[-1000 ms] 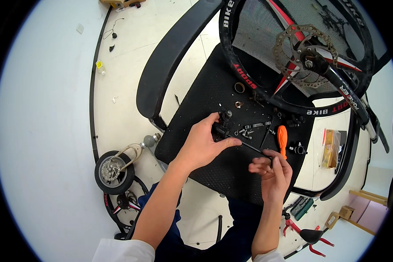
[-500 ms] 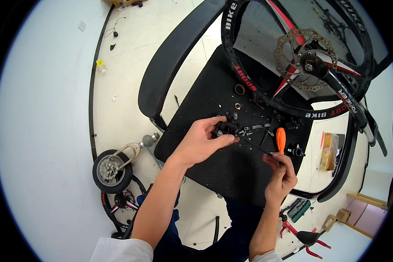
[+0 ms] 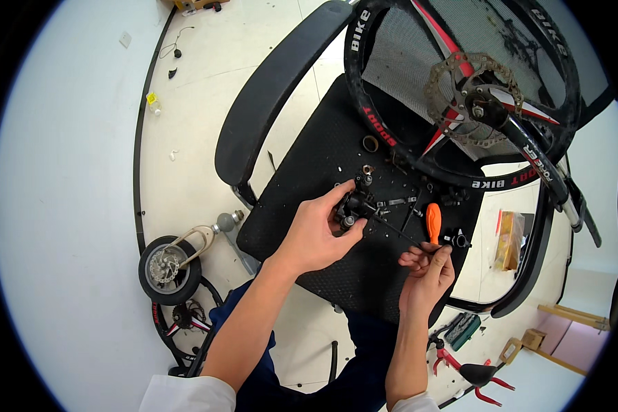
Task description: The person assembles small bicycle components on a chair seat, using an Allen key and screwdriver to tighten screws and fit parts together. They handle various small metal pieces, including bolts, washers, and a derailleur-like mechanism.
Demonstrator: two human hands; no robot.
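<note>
My left hand (image 3: 314,233) holds a black bicycle disc brake caliper (image 3: 356,204) over the black chair seat (image 3: 353,271), thumb and fingers closed around its sides. From the caliper's right side a thin black hex key (image 3: 399,233) slants down to my right hand (image 3: 426,278), which pinches its outer end between thumb and fingers. The contact of its tip with the caliper is too small to make out. Just beyond my right hand lies an orange handle (image 3: 433,223). Small black and metal parts (image 3: 395,202) lie scattered on the seat behind the caliper.
A bicycle wheel (image 3: 353,89) with a disc rotor (image 3: 438,82) leans over the chair's back right. Armrests (image 3: 271,89) flank the seat. On the floor are a small wheel (image 3: 169,270) at left, a green case (image 3: 463,331) and a red frame part (image 3: 448,358) at right.
My right hand has shifted slightly left and turned, its fingers now more curled at the key's end. The caliper is tilted differently in my left hand. The whole view has shifted slightly.
</note>
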